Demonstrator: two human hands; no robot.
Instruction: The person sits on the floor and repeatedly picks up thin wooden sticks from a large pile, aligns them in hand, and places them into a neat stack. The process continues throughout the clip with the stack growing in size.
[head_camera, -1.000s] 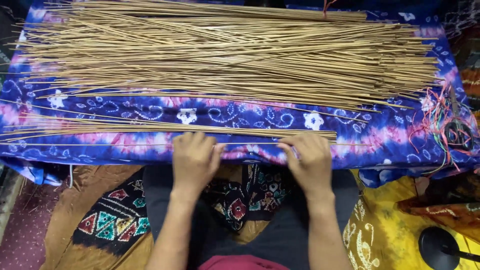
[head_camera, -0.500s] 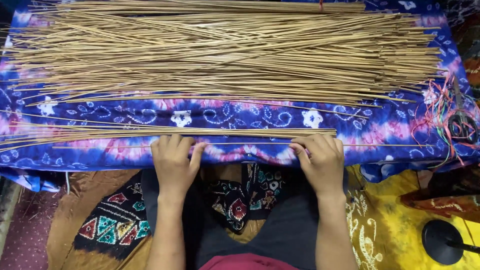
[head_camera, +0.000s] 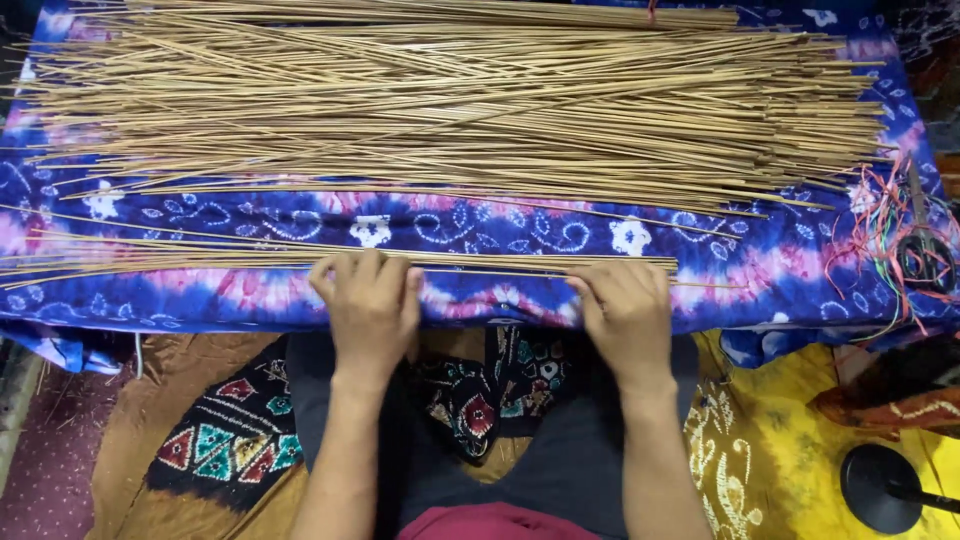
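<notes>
A small bundle of thin tan sticks (head_camera: 200, 258) lies along the near edge of a blue and pink tie-dye cloth (head_camera: 500, 225). My left hand (head_camera: 368, 305) rests palm down on the bundle near its middle, fingers curled over the sticks. My right hand (head_camera: 625, 308) presses on the bundle's right end in the same way. A large spread pile of the same sticks (head_camera: 450, 100) covers the far half of the cloth.
Scissors (head_camera: 920, 245) lie among coloured threads (head_camera: 875, 225) at the cloth's right end. A patterned dark cloth (head_camera: 240, 440) covers my lap, a yellow cloth (head_camera: 760, 450) lies right, and a black round stand base (head_camera: 885, 488) sits at bottom right.
Both hands have slid a little away from me on the small bundle, rolling or gathering the sticks; the view has shifted slightly.
</notes>
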